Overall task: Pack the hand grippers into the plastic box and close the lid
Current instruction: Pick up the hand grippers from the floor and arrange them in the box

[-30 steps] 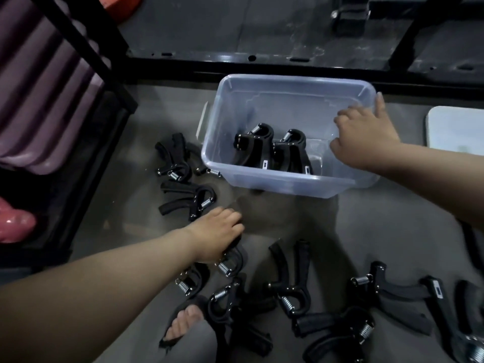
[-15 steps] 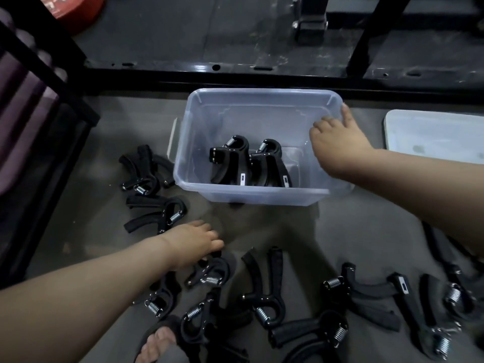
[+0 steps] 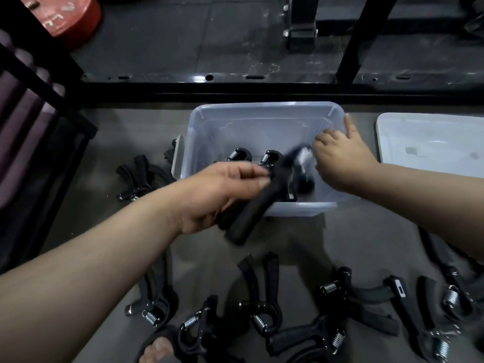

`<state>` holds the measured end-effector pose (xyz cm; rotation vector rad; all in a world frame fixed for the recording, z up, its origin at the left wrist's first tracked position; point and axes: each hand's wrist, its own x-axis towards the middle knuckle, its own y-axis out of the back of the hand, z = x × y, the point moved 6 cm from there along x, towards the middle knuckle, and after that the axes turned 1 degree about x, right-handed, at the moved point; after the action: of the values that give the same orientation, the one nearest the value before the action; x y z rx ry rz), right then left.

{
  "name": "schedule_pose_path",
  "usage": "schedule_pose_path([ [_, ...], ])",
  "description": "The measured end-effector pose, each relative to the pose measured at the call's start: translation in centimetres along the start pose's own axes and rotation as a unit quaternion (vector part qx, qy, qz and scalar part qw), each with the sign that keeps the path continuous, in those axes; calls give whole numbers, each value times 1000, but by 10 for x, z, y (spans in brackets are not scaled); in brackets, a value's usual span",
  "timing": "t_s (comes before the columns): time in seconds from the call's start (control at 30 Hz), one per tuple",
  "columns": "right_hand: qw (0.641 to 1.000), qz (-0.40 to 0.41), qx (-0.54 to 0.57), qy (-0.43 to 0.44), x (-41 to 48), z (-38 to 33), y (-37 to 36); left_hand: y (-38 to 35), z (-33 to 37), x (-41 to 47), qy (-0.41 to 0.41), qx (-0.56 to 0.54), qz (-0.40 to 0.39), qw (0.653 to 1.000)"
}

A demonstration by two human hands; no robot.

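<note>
Both hands are occupied. The left hand (image 3: 222, 195) is closed round the handles of a black spring-loaded hand gripper with foam handles (image 3: 251, 208). The right hand (image 3: 343, 163) is hooked over the right wall of the transparent rectangular plastic box (image 3: 262, 107), with its fingers curled inward and one digit stretched along the rim. Half a second ago the left hand was down among the scattered pieces in the lower left of the frame. It is now raised to centre frame, and the held gripper is carried tilted over the near rim of the box, its head blurred by motion just beside the right hand. The right hand is kept where it was, so the box is judged to be steadied for the drop. Two black hand grippers (image 3: 241, 154) are seen standing in the box as before, so the held one is taken to be the third to go in and is not yet released. Many loose black hand grippers (image 3: 262, 305) are left on the grey floor (image 3: 353, 237) along the bottom and at the left of the box. The pale flat plastic lid (image 3: 432, 137) is lying apart at the right edge, so closing is judged to be far off.
</note>
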<state>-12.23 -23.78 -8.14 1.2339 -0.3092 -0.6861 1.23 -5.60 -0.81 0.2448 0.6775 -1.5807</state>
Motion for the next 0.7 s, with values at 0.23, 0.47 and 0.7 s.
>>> schedule_pose_path([
  [0.23, 1000, -2, 3, -7, -1, -2, 1, 29, -14, 83, 67, -78, 264, 959],
  [0.47, 1000, 11, 16, -3, -2, -1, 2, 43, -32, 129, 66, 49, 326, 942],
  [0.7, 999, 21, 35, -2, -2, 1, 3, 16, -39, 127, 145, -108, 76, 981],
])
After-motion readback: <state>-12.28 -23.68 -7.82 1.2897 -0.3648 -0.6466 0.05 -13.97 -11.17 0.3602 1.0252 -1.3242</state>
